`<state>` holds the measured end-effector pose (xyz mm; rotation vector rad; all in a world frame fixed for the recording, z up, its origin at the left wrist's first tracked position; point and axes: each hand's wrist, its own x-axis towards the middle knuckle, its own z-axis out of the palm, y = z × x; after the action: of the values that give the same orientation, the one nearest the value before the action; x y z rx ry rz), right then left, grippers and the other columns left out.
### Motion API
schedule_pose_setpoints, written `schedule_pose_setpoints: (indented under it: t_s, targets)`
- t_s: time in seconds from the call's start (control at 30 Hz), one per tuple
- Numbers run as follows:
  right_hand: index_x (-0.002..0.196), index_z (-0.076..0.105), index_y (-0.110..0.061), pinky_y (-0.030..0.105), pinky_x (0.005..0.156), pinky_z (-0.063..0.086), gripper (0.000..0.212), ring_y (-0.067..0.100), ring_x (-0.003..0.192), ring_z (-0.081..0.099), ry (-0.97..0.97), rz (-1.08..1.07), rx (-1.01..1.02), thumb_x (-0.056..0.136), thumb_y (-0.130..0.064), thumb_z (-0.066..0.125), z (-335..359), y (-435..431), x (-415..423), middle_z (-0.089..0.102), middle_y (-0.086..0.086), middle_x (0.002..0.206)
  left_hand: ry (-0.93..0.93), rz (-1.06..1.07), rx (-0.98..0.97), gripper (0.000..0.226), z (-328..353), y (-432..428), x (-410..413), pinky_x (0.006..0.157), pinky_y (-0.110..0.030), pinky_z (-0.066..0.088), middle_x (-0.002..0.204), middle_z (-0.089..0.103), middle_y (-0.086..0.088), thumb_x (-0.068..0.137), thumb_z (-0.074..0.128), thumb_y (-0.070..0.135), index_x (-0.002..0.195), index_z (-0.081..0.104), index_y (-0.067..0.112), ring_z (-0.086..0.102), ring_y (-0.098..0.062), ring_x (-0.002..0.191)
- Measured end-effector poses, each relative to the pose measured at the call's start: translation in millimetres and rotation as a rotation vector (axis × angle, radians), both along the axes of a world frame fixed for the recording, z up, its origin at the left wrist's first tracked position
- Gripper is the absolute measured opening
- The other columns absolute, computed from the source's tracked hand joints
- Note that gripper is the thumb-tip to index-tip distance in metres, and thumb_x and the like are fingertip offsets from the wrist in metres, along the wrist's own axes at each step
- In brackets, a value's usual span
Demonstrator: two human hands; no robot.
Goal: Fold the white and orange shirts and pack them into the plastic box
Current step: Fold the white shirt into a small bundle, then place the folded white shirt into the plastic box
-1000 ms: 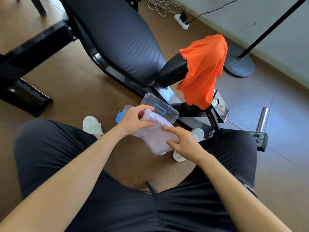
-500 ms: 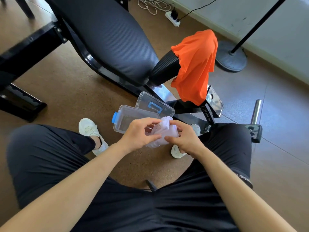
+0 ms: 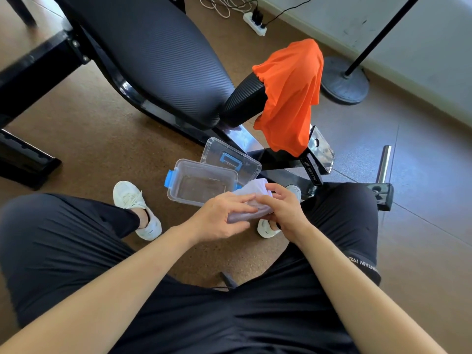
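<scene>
The white shirt (image 3: 251, 200) is bunched into a small bundle between both hands, just above my knees. My left hand (image 3: 219, 218) grips its near side, fingers laid over the cloth. My right hand (image 3: 281, 208) curls round its far right end. The clear plastic box (image 3: 176, 180) with blue clips stands open on the floor right behind the bundle, nothing inside it. Its lid (image 3: 231, 159) leans against the far rim. The orange shirt (image 3: 291, 98) hangs draped over the bench's black foam roller.
A black padded gym bench (image 3: 153, 52) fills the upper left, its frame (image 3: 288, 162) running behind the box. A stand base (image 3: 344, 80) and a power strip (image 3: 254, 20) lie near the wall. My white shoes (image 3: 135, 205) rest on the brown floor.
The white shirt went from a loose spread cloth to a tight bundle. Both hands drew together and moved to the right of the box, which now shows fully.
</scene>
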<state>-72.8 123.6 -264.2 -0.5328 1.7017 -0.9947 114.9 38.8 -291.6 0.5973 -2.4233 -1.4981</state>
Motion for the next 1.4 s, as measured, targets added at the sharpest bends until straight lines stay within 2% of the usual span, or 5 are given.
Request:
schedule_pose_setpoints:
  t_s: [0.17, 0.47, 0.63, 0.8, 1.4]
  targets:
    - [0.116, 0.068, -0.021, 0.053, 0.091, 0.055, 0.04, 0.029, 0.09, 0.066, 0.091, 0.089, -0.02, 0.077, -0.016, 0.074, -6, -2, -7, 0.071, 0.022, 0.111, 0.054, 0.343, 0.138, 0.032, 2, -26, 5, 0.089, -0.027, 0.057, 0.107, 0.073, 0.002, 0.092, 0.069, 0.012, 0.124, 0.068, 0.018, 0.069, -0.01, 0.098]
    - [0.11, 0.067, -0.033, 0.019, 0.081, 0.047, 0.041, -0.005, 0.089, 0.062, 0.432, 0.382, -0.185, 0.083, -0.003, 0.076, -12, -27, -9, 0.066, -0.012, 0.103, -0.172, 0.637, 0.664, 0.024, -15, -43, -2, 0.076, -0.033, 0.061, 0.102, 0.071, -0.007, 0.098, 0.061, 0.036, 0.109, 0.068, 0.016, 0.071, -0.022, 0.086]
    - [0.118, 0.071, -0.018, 0.037, 0.091, 0.052, 0.034, 0.022, 0.11, 0.063, 0.833, 0.665, -0.46, 0.085, -0.011, 0.075, -49, -47, 1, 0.063, 0.007, 0.124, -0.132, 0.733, 1.208, 0.037, -21, -55, -4, 0.083, -0.038, 0.062, 0.116, 0.071, -0.009, 0.097, 0.06, 0.046, 0.122, 0.063, 0.02, 0.074, -0.027, 0.099]
    - [0.12, 0.067, -0.02, 0.043, 0.08, 0.056, 0.034, 0.037, 0.099, 0.064, 1.132, 0.896, -0.731, 0.089, -0.007, 0.074, -81, -62, 15, 0.065, 0.018, 0.125, -0.154, 0.823, 1.21, 0.043, -34, -70, -4, 0.086, -0.037, 0.061, 0.114, 0.07, -0.008, 0.092, 0.069, 0.043, 0.125, 0.061, 0.017, 0.07, -0.026, 0.103]
    - [0.143, 0.052, -0.029, 0.045, 0.106, 0.05, 0.061, 0.016, 0.134, 0.046, 0.527, 0.607, -0.174, 0.089, -0.05, 0.068, -172, -121, -8, 0.045, 0.001, 0.146, -0.25, 0.831, 0.916, 0.053, -150, -126, -1, 0.098, -0.04, 0.056, 0.124, 0.058, 0.005, 0.084, 0.079, 0.032, 0.13, 0.051, 0.027, 0.059, -0.017, 0.116]
